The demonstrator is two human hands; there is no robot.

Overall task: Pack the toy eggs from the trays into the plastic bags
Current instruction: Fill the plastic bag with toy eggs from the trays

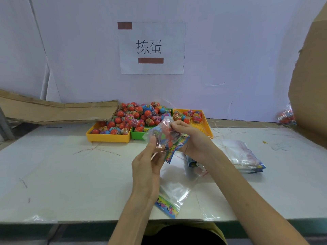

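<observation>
A clear plastic bag (163, 137) with a colourful printed header hangs above the table's middle, with several toy eggs inside. My left hand (147, 163) holds its lower left side between thumb and fingers. My right hand (191, 138) pinches its upper right edge. Behind the bag stand a yellow tray (108, 137) and a green tray (137, 136), both heaped with red, blue and pink toy eggs (134, 115). A second yellow tray (208, 126) at the right holds only several eggs.
An empty bag (174, 195) lies flat on the white table near the front edge. A stack of empty bags (244, 156) sits at the right. Flattened cardboard (58, 110) leans at back left, a cardboard sheet (311, 76) stands far right, beside a filled bag (286, 115).
</observation>
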